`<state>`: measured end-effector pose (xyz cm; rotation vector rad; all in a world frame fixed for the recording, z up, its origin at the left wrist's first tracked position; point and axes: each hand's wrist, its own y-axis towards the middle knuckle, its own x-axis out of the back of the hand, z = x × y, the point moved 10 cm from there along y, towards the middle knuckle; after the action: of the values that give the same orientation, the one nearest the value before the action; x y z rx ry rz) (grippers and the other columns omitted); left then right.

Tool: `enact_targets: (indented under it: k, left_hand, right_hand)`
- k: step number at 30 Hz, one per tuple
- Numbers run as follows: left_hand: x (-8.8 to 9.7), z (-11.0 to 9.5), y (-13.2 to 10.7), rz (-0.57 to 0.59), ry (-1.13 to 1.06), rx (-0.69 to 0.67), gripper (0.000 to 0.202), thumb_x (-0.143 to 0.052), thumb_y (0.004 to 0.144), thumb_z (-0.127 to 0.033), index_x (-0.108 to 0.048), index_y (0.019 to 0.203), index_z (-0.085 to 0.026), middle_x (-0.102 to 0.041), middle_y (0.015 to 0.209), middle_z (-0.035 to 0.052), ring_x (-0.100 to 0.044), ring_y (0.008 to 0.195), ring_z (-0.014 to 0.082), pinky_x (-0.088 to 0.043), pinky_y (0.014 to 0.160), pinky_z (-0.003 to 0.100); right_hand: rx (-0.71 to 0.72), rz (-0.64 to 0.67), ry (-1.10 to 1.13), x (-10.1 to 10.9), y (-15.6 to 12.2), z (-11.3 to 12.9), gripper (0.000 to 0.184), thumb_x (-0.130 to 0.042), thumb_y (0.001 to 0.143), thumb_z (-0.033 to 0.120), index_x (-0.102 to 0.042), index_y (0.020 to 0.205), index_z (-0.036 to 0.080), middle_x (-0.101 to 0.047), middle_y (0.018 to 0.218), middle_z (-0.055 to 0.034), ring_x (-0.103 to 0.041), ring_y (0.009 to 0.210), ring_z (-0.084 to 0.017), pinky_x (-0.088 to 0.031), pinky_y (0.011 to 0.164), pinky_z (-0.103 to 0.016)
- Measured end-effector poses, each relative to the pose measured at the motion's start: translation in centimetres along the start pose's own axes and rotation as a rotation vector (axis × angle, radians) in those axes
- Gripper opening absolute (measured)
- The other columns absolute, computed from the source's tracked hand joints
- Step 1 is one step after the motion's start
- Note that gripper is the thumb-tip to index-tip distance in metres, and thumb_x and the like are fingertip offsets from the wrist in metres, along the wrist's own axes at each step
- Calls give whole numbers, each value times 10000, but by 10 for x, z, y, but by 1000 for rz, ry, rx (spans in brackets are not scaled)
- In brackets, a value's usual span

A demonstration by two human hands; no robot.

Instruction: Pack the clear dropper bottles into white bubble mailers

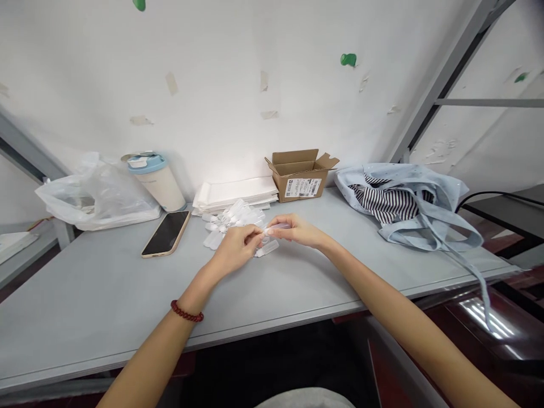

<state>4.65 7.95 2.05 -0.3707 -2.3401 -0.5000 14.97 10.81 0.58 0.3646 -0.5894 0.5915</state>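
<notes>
The person's right hand [295, 231] closes thumb and fingers around a small translucent tube [280, 226], while the left hand [238, 243] pinches thumb and fingertips together at its other end, presumably so that the piece is steadied from both sides. The tube is held over the near side of a loose pile of pale plastic pieces [238, 213], probably gathered there to keep reaching short; a cardboard box [298, 173] stands open farther back

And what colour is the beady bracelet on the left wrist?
The bracelet is dark red, seen best in the head view.
</notes>
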Motion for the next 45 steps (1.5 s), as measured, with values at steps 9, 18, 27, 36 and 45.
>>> enact_targets:
  k: [9, 18, 27, 36, 45]
  left_hand:
    - [21, 3, -8, -20, 336, -85, 235, -500, 914, -219, -656, 746, -169, -650, 639, 9, -559, 565, 145, -381, 558, 253]
    - [0, -37, -24, -41, 656, -339, 205, -434, 941, -163, -576, 1083, -124, -641, 1008, 145, -615, 919, 286, -489, 704, 362]
    - [-69, -52, -23, 61, 708, -775, 150, -467, 915, -100, -606, 963, -127, -633, 1017, 137, -585, 954, 258, -486, 750, 365]
    - [-46, -37, -43, -79, 663, -829, 216, -415, 868, -16, -617, 884, -93, -649, 913, 145, -600, 924, 260, -501, 803, 394]
    - [-36, -34, -42, -186, 581, -792, 194, -486, 782, -45, -629, 899, -104, -665, 924, 135, -607, 959, 277, -510, 816, 408]
  right_hand:
    - [60, -352, -404, 51, 28, -5, 277, -574, 950, 338, -583, 1169, 169, -615, 1165, -68, -625, 1005, -209, -524, 855, -424]
    - [150, -152, -689, 58, 127, 4, 329, -605, 931, 327, -566, 1223, 180, -573, 1271, -84, -592, 1102, -242, -497, 915, -470]
    - [34, 99, -863, 26, 173, -20, 338, -595, 936, 355, -566, 1222, 177, -590, 1241, -84, -614, 1056, -229, -515, 885, -451]
    - [-13, 193, -851, 22, 175, -19, 294, -589, 941, 356, -591, 1173, 175, -616, 1188, -73, -631, 1005, -209, -529, 854, -424]
    - [25, 175, -885, 16, 169, -10, 297, -593, 938, 355, -593, 1171, 170, -616, 1192, -75, -627, 1020, -214, -524, 866, -432]
